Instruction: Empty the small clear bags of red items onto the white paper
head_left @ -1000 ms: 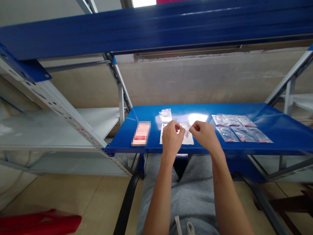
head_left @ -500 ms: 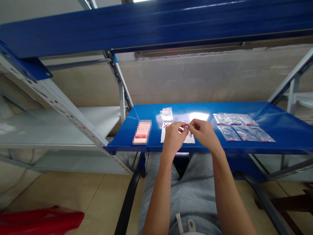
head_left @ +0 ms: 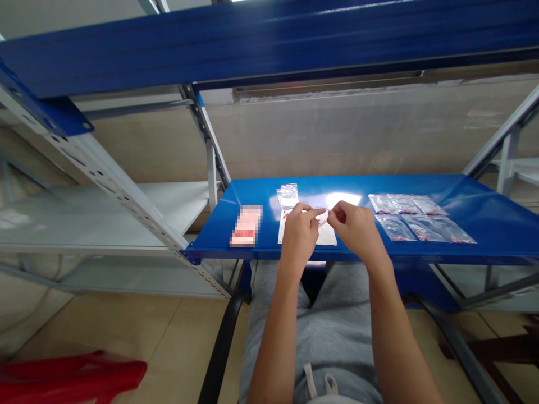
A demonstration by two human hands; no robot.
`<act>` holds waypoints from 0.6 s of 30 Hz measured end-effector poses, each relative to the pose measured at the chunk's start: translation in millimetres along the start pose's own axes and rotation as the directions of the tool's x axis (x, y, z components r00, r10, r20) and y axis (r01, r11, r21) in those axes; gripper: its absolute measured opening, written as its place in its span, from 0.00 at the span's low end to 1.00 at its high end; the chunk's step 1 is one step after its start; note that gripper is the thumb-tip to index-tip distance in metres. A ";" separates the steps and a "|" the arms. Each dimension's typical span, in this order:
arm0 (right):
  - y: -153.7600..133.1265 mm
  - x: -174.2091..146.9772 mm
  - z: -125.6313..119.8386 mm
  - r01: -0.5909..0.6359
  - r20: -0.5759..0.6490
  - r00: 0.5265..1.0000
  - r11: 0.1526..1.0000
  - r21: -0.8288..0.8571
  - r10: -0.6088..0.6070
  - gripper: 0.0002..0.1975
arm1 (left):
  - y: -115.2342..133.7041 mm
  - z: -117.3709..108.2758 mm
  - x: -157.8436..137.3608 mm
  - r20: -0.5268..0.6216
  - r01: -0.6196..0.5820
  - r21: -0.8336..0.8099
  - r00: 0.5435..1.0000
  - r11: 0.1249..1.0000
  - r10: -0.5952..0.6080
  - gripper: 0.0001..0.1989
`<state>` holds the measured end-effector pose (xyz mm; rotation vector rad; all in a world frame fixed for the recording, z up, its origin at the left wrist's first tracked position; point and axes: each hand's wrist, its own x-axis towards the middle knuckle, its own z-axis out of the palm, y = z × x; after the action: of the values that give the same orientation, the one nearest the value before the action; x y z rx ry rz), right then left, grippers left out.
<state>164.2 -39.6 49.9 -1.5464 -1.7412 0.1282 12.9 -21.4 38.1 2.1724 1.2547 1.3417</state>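
Small translucent piece (head_left: 322, 217), apparently thin plastic: between the two hands, above a white sheet (head_left: 327, 239), at the left hand's fingertips and the right hand's thumb; its outline is partly hidden. Left hand (head_left: 298, 229): to the left of the piece, palm side turned away, index finger stretched out along the upper edge of the piece, thumb bent below, a narrow gap between the two; whether it grips or only touches, cannot be told. Right hand (head_left: 353, 222): to the right of the piece, thumb and index finger brought together in a pinch on its right edge, other fingers curled in. Dark red bits (head_left: 286, 214): on the upper left part of the sheet, just beside the left hand. Clear bags (head_left: 288, 196): lying flat just beyond the sheet. Filled bags (head_left: 426, 229): six, clear, with red contents, in two rows of three, right of the right hand. Pink and red item (head_left: 246, 226): blurred, left of the sheet. Blue tabletop (head_left: 269, 247): beneath all of these.
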 end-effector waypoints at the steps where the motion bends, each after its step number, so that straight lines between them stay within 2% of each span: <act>1: 1.2 1.0 0.6 -0.003 0.019 1.000 0.994 0.106 0.001 0.13 | -0.9 -1.9 0.3 0.011 -0.003 -0.010 1.000 1.000 0.004 0.21; 3: 7.0 3.5 3.2 -0.065 0.024 0.998 0.957 0.284 0.060 0.15 | -3.7 -6.3 1.0 0.012 0.001 -0.065 1.000 0.998 -0.001 0.21; 6: 22.5 7.0 9.7 -0.262 -0.010 0.959 0.899 0.350 0.283 0.14 | -9.4 -12.2 1.9 -0.002 0.021 -0.212 1.000 0.977 -0.022 0.17; 8: 33.5 7.7 14.5 -0.387 0.086 0.918 0.824 0.413 0.388 0.15 | -13.0 -14.7 1.9 0.000 0.040 -0.324 0.999 0.945 -0.042 0.13; 9: 38.1 7.4 16.5 -0.432 0.190 0.901 0.761 0.483 0.391 0.15 | -14.5 -15.6 1.8 0.003 0.052 -0.369 0.998 0.928 -0.055 0.12; 11: 44.8 6.1 19.3 -0.495 0.383 0.869 0.584 0.644 0.315 0.17 | -17.0 -16.7 1.5 0.013 0.084 -0.420 0.996 0.903 -0.087 0.12; 13: 48.6 4.7 20.4 -0.520 0.468 0.854 0.420 0.744 0.228 0.19 | -19.3 -17.3 1.4 0.028 0.121 -0.430 0.992 0.895 -0.121 0.12; 15: 50.9 4.1 21.0 -0.512 0.471 0.859 0.349 0.785 0.199 0.21 | -22.0 -17.7 1.5 0.046 0.155 -0.424 0.988 0.892 -0.150 0.12; 18: 54.3 4.8 23.0 -0.495 0.459 0.869 0.336 0.801 0.186 0.21 | -27.3 -17.2 1.7 0.085 0.196 -0.411 0.981 0.890 -0.177 0.14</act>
<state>193.8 -12.2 6.6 -0.9948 -1.0794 1.3813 -15.3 -7.5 30.9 1.7303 1.0140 1.3286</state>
